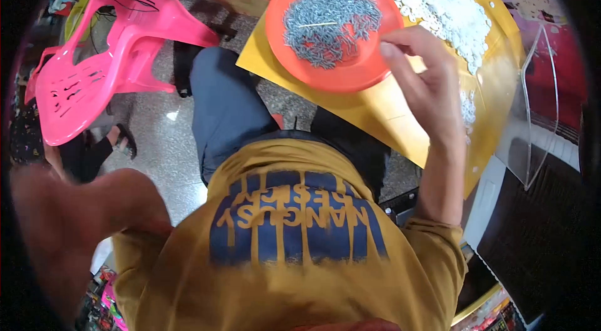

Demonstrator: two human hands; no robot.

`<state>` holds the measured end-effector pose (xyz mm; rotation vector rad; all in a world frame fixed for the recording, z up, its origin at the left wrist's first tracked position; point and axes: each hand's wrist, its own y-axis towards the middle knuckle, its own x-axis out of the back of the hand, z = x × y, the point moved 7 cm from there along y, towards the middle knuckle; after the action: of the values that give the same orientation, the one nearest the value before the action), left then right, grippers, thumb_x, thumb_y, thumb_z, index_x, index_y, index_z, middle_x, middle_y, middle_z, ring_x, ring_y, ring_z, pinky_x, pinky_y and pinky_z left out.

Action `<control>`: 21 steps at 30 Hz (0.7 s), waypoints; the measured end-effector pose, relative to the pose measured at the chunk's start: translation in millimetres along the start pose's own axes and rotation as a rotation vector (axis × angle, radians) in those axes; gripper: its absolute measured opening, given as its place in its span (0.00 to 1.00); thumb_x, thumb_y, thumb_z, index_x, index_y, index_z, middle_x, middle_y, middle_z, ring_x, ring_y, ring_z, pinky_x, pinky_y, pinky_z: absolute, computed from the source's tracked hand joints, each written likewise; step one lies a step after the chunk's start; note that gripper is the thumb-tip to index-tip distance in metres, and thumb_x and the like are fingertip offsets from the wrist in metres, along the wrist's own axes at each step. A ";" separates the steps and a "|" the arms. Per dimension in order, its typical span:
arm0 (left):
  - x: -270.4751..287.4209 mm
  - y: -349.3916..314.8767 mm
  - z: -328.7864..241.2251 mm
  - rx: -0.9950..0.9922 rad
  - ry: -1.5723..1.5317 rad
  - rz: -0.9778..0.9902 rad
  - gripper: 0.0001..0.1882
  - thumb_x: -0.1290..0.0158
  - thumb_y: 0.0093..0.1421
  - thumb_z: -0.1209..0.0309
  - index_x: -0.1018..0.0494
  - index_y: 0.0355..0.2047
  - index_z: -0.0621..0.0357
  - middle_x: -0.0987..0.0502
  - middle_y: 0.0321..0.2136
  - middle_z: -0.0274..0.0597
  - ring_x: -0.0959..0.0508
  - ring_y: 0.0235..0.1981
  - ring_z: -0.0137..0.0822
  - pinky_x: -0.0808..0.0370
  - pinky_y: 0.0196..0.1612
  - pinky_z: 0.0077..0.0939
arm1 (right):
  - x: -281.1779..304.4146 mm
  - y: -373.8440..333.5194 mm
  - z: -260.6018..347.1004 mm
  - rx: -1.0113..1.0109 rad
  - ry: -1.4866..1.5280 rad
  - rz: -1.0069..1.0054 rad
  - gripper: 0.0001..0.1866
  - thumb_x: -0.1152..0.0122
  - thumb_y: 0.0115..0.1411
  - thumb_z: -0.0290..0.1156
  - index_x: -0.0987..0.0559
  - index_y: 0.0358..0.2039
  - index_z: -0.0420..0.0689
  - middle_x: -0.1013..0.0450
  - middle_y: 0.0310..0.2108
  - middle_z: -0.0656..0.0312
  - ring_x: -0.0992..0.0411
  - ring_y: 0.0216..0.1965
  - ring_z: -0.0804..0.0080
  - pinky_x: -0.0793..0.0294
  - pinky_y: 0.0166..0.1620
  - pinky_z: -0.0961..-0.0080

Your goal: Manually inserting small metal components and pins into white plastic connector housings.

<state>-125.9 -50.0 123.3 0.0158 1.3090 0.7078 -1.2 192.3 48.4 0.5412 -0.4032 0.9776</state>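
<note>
Our right hand (429, 81) sits at about two o'clock, reaching in over the rim of the red plate (341, 77) between that plate's three and four. Its thumb and index finger are bent toward each other, tips close; whether anything is pinched between them, we cannot tell.

Our left arm (94, 206) is raised, bent and badly blurred at eight to nine o'clock. We cannot pick out the left hand within that blur, so its opening and any hold go unrecorded.

The plate rests on a yellow tabletop (375, 115), between twelve and one. On it: a spread of short, thin grey metal pieces (319, 12), mostly toward the plate's upper side, bare red showing at its five o'clock. A pale thin stick (318, 24) lies across them.

From the plate's one to three o'clock, a broad heap of small white pieces (438, 2); a smaller cluster (467, 112) at its four, beyond our wrist.

Surroundings: pink plastic chair (75, 90) between nine and ten; another person's foot (127, 142) at nine; clear panel (541, 106) near three. We wear a mustard shirt (300, 293) with dark blue print.
</note>
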 end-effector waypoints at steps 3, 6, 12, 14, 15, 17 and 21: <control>-154.7 -179.7 -214.0 0.029 -0.014 -0.041 0.11 0.58 0.51 0.69 0.30 0.27 0.64 0.31 0.19 0.42 0.33 0.16 0.34 0.34 0.19 0.27 | 6.2 -11.3 -23.2 -0.069 -0.207 0.037 0.05 0.45 0.50 0.25 0.26 0.27 0.37 0.31 0.24 0.58 0.34 0.27 0.71 0.35 0.33 0.79; -316.9 -389.2 -408.0 -0.021 0.070 -0.029 0.11 0.58 0.51 0.70 0.30 0.27 0.64 0.31 0.19 0.42 0.33 0.16 0.33 0.34 0.19 0.26 | -6.2 -6.5 -24.9 0.043 -0.411 0.077 0.05 0.45 0.48 0.25 0.26 0.27 0.39 0.30 0.25 0.57 0.32 0.29 0.62 0.33 0.33 0.73; -292.6 -438.7 -486.9 -0.047 0.241 -0.022 0.10 0.56 0.50 0.70 0.31 0.28 0.63 0.32 0.20 0.41 0.34 0.15 0.31 0.35 0.18 0.25 | -21.7 4.3 -26.0 0.163 -0.505 0.025 0.10 0.44 0.46 0.25 0.27 0.31 0.39 0.30 0.31 0.56 0.33 0.34 0.58 0.34 0.39 0.68; -285.0 -442.7 -489.8 -0.051 0.309 -0.021 0.10 0.55 0.50 0.70 0.31 0.29 0.63 0.32 0.20 0.41 0.34 0.15 0.31 0.35 0.18 0.24 | -24.0 8.2 -24.6 0.165 -0.521 0.022 0.13 0.44 0.46 0.26 0.27 0.35 0.39 0.31 0.36 0.54 0.34 0.39 0.57 0.35 0.44 0.67; -285.3 -438.9 -490.0 -0.049 0.349 -0.027 0.09 0.55 0.50 0.70 0.32 0.29 0.63 0.32 0.20 0.40 0.34 0.15 0.30 0.35 0.18 0.24 | -24.5 9.2 -26.2 0.167 -0.521 0.017 0.13 0.44 0.46 0.26 0.27 0.35 0.39 0.31 0.36 0.54 0.34 0.39 0.57 0.35 0.44 0.67; -274.1 -436.4 -479.0 -0.066 0.400 -0.024 0.09 0.55 0.49 0.70 0.32 0.29 0.63 0.32 0.20 0.40 0.35 0.15 0.30 0.36 0.17 0.23 | -37.1 11.4 -22.2 0.166 -0.567 0.045 0.15 0.44 0.47 0.28 0.27 0.37 0.39 0.32 0.39 0.53 0.35 0.42 0.57 0.37 0.46 0.67; -334.7 -402.6 -469.3 -0.016 0.647 -0.074 0.10 0.53 0.49 0.70 0.33 0.30 0.63 0.33 0.20 0.40 0.35 0.15 0.29 0.36 0.17 0.22 | -26.3 2.8 -45.6 0.108 -0.518 0.053 0.16 0.45 0.47 0.30 0.28 0.38 0.40 0.32 0.41 0.53 0.36 0.44 0.56 0.39 0.49 0.66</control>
<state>-379.7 -705.7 120.2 -0.2943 1.9089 0.6845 -13.3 203.3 -1.7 0.8895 -0.8325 0.9063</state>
